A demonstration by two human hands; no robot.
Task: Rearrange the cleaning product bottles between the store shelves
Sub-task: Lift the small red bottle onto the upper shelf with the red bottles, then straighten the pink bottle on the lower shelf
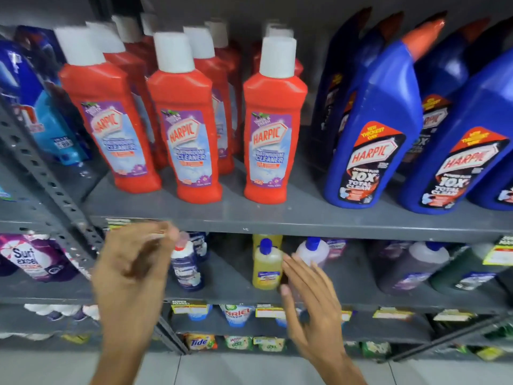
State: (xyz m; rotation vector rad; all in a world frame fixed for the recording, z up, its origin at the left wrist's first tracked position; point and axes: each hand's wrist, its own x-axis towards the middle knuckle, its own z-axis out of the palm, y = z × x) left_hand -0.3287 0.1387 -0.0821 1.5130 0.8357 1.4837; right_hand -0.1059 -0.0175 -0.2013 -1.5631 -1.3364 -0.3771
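Observation:
Several red Harpic bathroom cleaner bottles (273, 134) with white caps stand upright on the upper grey shelf (291, 215). To their right stand large blue Harpic bottles (372, 134) with red nozzles. On the shelf below are a small dark blue bottle (187, 266) and a small yellow bottle (266, 266) with a blue cap. My left hand (133, 270) hovers in front of the lower shelf, blurred, fingers loosely curled, holding nothing. My right hand (311, 301) is spread open just right of the yellow bottle, fingertips close to it.
A perforated grey shelf post (52, 190) runs diagonally at left, with blue refill pouches (55, 129) and a Surf Excel pack (33, 259) beyond it. Dark purple and green bottles (410, 270) lie on the lower shelf at right. Detergent packets (236, 315) fill the bottom shelves.

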